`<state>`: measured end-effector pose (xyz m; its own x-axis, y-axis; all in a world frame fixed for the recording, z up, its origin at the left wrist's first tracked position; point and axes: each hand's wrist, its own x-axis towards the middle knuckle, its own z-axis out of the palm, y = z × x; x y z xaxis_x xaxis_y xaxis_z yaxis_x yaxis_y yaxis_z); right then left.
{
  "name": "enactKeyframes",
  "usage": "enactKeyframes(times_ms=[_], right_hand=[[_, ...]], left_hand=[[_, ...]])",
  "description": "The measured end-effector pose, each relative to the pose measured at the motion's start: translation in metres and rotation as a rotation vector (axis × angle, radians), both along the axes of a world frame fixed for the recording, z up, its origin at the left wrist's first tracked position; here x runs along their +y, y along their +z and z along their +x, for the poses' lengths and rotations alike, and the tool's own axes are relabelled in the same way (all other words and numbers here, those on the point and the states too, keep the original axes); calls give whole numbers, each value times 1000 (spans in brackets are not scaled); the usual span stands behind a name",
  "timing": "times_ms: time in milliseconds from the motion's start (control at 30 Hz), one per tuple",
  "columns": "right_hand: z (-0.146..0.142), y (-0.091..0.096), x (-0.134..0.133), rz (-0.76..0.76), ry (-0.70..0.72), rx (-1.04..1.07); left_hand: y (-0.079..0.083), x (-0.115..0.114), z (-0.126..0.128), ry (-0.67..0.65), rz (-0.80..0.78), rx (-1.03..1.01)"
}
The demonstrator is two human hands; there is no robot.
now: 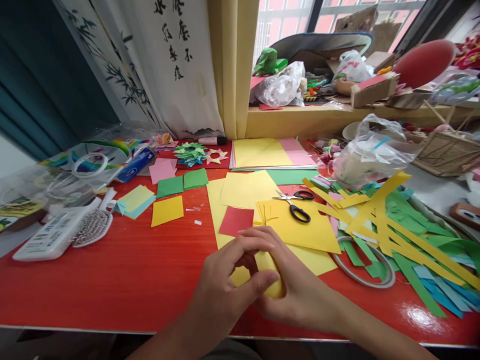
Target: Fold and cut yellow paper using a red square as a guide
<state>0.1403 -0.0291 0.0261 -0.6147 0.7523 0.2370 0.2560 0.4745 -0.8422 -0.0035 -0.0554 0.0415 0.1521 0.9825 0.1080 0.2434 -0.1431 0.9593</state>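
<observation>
A yellow piece of paper [276,289], bent into a curved shape, is between my two hands above the table's front. My right hand [300,287] wraps around it from the right. My left hand [230,270] has its thumb and fingers closed on the same paper from the left; part of it is hidden by the fingers. Just beyond lie a red paper square [237,221], a fringed bit of thin yellow strips [265,214] and a yellow sheet [300,231]. Black-handled scissors [298,205] rest on that sheet with their blades slightly apart.
Green squares [170,187] and an orange-yellow square [167,210] lie left of the sheets. A hairbrush [93,227] and white box [48,240] sit farther left. At right are a tape roll [388,272] and heaped paper strips [382,227]. Stacked paper [258,152] lies behind.
</observation>
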Motion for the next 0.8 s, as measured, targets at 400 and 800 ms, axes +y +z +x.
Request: enactKeyframes(times_ms=[400, 800], right_hand=[[7, 6, -3, -701, 228, 163], [11, 6, 2, -494, 180, 63]], left_hand=[[3, 1, 8, -117, -208, -317], [7, 0, -10, 140, -136, -34]])
